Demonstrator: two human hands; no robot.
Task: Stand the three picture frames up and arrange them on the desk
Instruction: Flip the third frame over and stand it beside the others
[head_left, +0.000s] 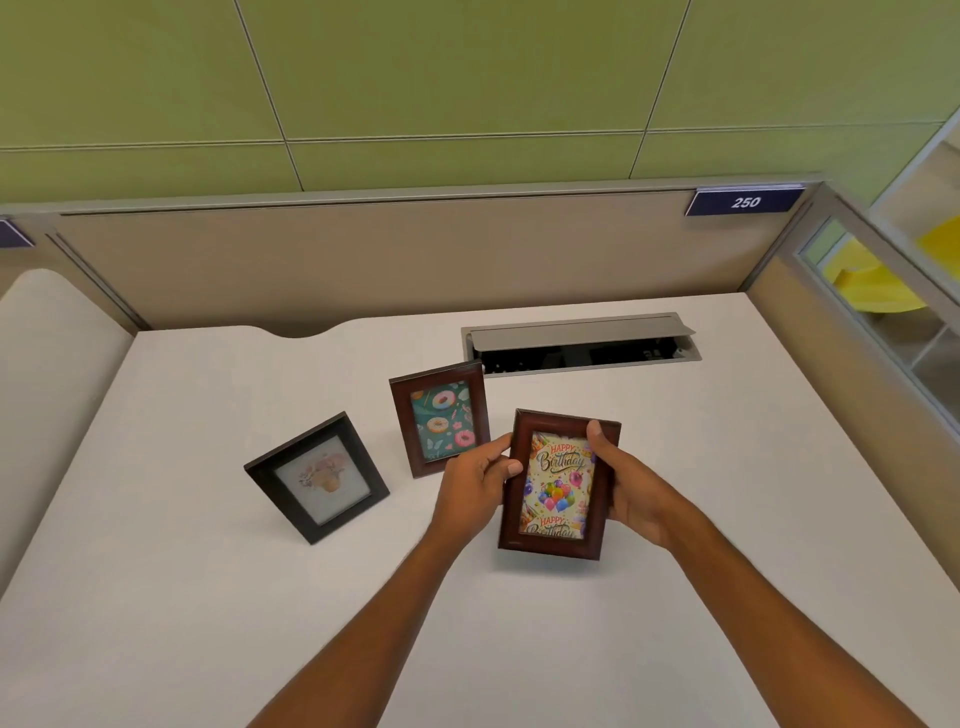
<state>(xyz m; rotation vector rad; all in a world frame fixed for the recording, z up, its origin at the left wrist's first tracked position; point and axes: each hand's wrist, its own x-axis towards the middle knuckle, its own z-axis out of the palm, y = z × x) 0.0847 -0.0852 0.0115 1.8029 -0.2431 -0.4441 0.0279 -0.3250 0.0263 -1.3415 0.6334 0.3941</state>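
Observation:
Three picture frames are on or over the white desk (208, 597). A black frame (317, 478) with a pale flower picture stands tilted at the left. A brown frame (440, 418) with a donut picture stands upright in the middle. Both my hands hold a brown frame (558, 486) with a "Happy Birthday" balloon picture just above the desk. My left hand (475, 486) grips its left edge. My right hand (623, 483) grips its right edge, thumb on the top front.
An open grey cable tray (582, 343) is set into the desk behind the frames. Beige partition walls (363, 260) close the desk at the back and right. A cushioned panel (47, 364) is at the left.

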